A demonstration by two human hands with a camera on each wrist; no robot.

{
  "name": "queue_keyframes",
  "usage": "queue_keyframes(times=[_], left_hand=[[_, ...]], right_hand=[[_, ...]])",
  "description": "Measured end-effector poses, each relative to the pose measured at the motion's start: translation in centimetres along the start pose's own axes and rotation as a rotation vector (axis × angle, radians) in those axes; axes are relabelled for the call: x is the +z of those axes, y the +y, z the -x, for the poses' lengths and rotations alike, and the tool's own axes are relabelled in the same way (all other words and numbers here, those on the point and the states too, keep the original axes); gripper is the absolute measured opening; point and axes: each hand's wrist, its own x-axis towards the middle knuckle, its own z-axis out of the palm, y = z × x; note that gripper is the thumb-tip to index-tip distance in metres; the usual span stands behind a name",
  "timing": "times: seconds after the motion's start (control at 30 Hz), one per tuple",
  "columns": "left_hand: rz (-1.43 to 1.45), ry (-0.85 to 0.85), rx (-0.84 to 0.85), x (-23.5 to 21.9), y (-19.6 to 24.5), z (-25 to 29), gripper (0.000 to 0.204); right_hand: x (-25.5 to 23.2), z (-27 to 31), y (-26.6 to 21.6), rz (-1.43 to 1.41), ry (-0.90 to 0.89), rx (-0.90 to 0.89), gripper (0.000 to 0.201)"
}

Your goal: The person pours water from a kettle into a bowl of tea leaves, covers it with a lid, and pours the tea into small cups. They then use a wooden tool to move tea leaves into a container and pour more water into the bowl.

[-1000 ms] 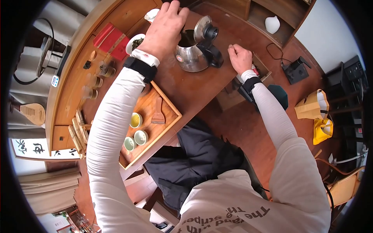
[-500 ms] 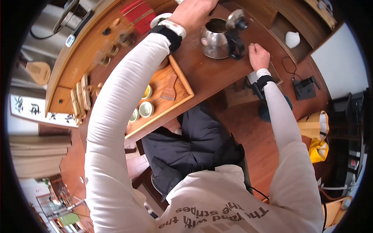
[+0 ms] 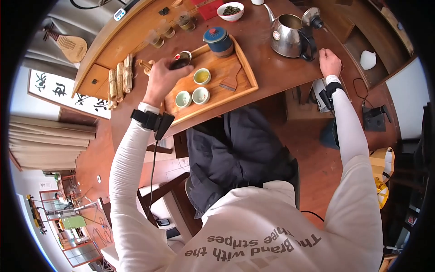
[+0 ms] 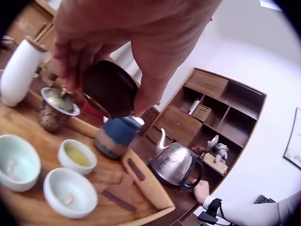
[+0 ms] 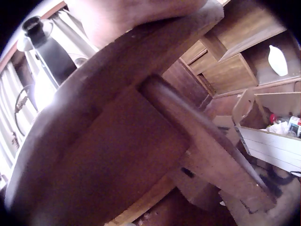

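Observation:
My left hand is over the left part of the wooden tray. Its fingers and thumb grip a dark, round, cup-like piece; I cannot tell if it is a cup or a lid. Close by the fingertips is a tea strainer on a brown stand. On the tray are a cup of yellow tea, two pale green cups, a blue lidded pot and a flat brown brush. My right hand rests at the table edge, fingers loosely curled, near the steel kettle.
The kettle's lid stands raised. Behind the tray are a white bowl of tea leaves, a red box and several glass jars. Bamboo rolls lie at left. An open box stands below the table at right.
My left hand has come from the far side by the kettle, back and left to the tray, and now grips the dark round piece. The right hand stays at the table edge; the view has shifted.

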Motion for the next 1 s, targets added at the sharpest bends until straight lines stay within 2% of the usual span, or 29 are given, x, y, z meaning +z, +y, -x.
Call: queue_keyframes(times=[0.07, 0.17, 0.27, 0.37, 0.5, 0.57, 0.7, 0.73, 0.83, 0.93, 1.0], left_hand=[[0.046, 0.045, -0.052, 0.9, -3.8, 1.4, 0.048], [-0.12, 0.127, -0.139, 2.2, -6.5, 1.8, 0.053], [-0.247, 0.075, -0.17, 2.8, -8.4, 0.7, 0.06], [-0.179, 0.068, -0.214, 4.2, -9.5, 0.5, 0.066], [-0.174, 0.068, -0.169, 4.4, -8.5, 1.7, 0.066], [-0.48, 0.29, 0.168, 4.7, -6.3, 2.5, 0.062], [-0.483, 0.184, 0.259, 5.9, -2.4, 2.6, 0.053], [-0.48, 0.18, 0.255, 6.3, -2.5, 2.2, 0.053], [-0.662, 0.013, 0.202, 7.4, -2.6, 0.4, 0.05], [-0.678, -0.045, 0.175, 7.6, -2.1, -0.5, 0.049], [-0.671, -0.019, 0.21, 7.8, -2.5, -0.6, 0.047]], right_hand=[[0.2, -0.3, 0.2, 0.034, -0.014, -0.012, 0.039], [-0.4, 0.0, -0.5, 0.013, -0.031, 0.008, 0.04], [-0.2, -0.2, -0.2, 0.0, -0.021, 0.015, 0.04], [-0.1, -0.1, 0.2, 0.019, -0.028, 0.019, 0.039], [0.0, -0.3, 0.5, -0.014, -0.032, 0.003, 0.039], [-0.4, -0.1, 0.1, -0.046, -0.021, 0.01, 0.04], [-0.5, -0.2, 0.3, -0.021, -0.05, 0.003, 0.04], [-0.3, -0.2, 0.5, -0.017, -0.055, 0.003, 0.04], [-0.3, -0.3, 0.7, -0.072, -0.019, -0.004, 0.039], [-0.5, -0.1, 0.5, -0.053, -0.033, 0.054, 0.039], [-0.7, -0.1, 0.3, -0.068, -0.059, 0.044, 0.038]])
